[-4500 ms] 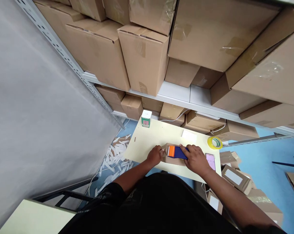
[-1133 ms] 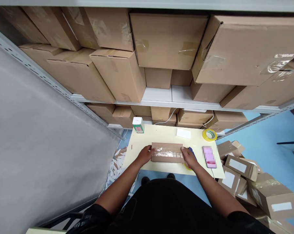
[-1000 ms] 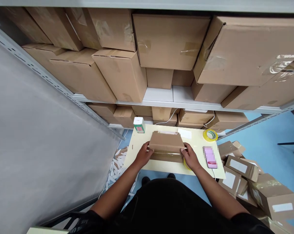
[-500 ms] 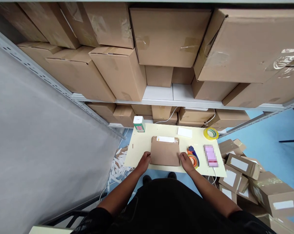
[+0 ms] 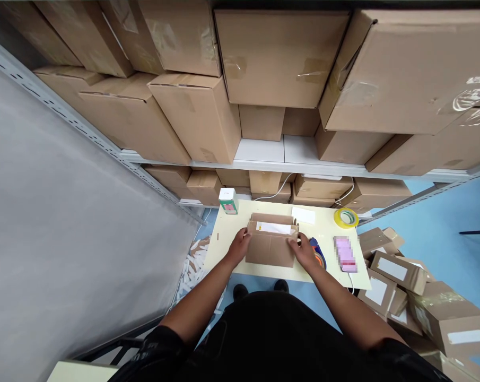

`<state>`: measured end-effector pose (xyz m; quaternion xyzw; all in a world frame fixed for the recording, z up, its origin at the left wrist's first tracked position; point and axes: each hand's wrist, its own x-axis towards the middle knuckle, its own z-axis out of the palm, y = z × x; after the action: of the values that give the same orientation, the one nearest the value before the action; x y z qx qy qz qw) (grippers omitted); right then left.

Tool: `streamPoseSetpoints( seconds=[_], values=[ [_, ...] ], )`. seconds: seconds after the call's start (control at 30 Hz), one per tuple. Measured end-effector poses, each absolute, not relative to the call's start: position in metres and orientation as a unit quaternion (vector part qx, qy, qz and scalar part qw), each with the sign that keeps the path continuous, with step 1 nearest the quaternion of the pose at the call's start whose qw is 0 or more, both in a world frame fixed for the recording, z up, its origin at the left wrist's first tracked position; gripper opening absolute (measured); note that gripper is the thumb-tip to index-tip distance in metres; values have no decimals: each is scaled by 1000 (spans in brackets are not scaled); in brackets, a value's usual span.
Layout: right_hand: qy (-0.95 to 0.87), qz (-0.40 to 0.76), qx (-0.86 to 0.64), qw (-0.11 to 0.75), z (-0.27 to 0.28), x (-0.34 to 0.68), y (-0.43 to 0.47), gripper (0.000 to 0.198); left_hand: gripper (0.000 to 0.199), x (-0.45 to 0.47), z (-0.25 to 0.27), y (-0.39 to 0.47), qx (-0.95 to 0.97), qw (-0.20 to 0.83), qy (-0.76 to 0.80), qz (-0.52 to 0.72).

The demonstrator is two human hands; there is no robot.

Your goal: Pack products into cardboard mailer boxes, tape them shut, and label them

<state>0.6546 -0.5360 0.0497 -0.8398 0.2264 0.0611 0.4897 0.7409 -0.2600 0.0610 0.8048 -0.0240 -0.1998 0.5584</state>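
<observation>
Our left hand (image 5: 240, 246) pinches the left end of an open cardboard carton (image 5: 268, 251), and our right hand (image 5: 302, 252) pinches its right end. The carton is toward the front of the counter (image 5: 224, 239), long axis running left to right, a broad panel facing us; a white item (image 5: 273, 228) shows at its opening. Just beside our right hand is a tape dispenser (image 5: 315, 245), then a phone (image 5: 345, 253). Farther back we see a yellow tape roll (image 5: 338, 218) at right, a small green-and-white box (image 5: 229, 201) at left.
</observation>
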Motion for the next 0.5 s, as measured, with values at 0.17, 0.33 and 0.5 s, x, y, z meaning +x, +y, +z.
streamPoseSetpoints(
  seconds=[0.17,0.33,0.5],
  values=[
    [180,5,-862,473,43,629,-533,65,46,717,52,-249,757,626,-40,-181],
    [189,28,-871,453,25,622,-526,64,59,707,27,-249,782,593,-32,-191],
    [191,25,-868,458,17,611,-537,63,61,702,22,-236,782,591,-32,-195]
  ],
)
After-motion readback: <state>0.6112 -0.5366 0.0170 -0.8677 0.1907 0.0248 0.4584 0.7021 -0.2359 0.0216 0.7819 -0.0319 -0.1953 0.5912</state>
